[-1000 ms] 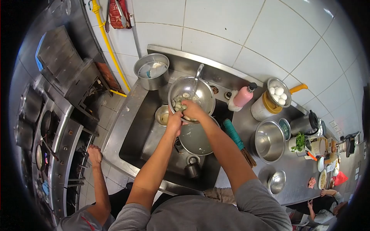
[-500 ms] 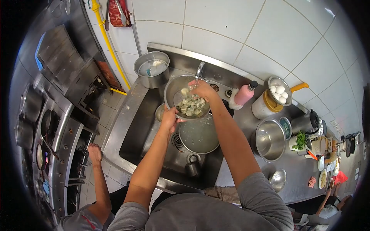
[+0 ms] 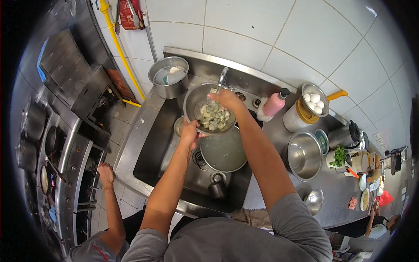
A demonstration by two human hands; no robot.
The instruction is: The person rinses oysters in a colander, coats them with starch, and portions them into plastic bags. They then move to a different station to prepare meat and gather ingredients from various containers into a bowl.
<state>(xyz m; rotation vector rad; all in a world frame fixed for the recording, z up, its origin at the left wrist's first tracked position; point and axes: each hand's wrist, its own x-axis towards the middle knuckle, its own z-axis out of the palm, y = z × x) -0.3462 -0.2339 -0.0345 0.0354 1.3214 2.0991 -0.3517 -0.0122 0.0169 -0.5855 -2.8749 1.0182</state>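
My left hand (image 3: 189,133) grips the near-left rim of a metal bowl (image 3: 190,97), tilted over the sink. In the bowl lie wet, pale grey-green pieces (image 3: 214,117) that look like shellfish meat. Below the faucet (image 3: 223,77), my right hand (image 3: 224,98) is over the bowl's far side, fingers stretched towards its inside above the pieces. I see nothing held in it. Under the bowl, a larger round pan (image 3: 223,150) of cloudy water stands in the sink (image 3: 174,162).
A metal pot (image 3: 169,77) stands left of the faucet. To the right are a pink pump bottle (image 3: 274,104), a bowl of eggs (image 3: 314,104) on a container, and a steel bowl (image 3: 305,156). Another person's hand (image 3: 106,174) is near the stove at left; another person works far right.
The right hand has shifted slightly within the bowl, and the pieces lie gathered more towards its middle. The left hand keeps its hold. The whole view has moved a little.
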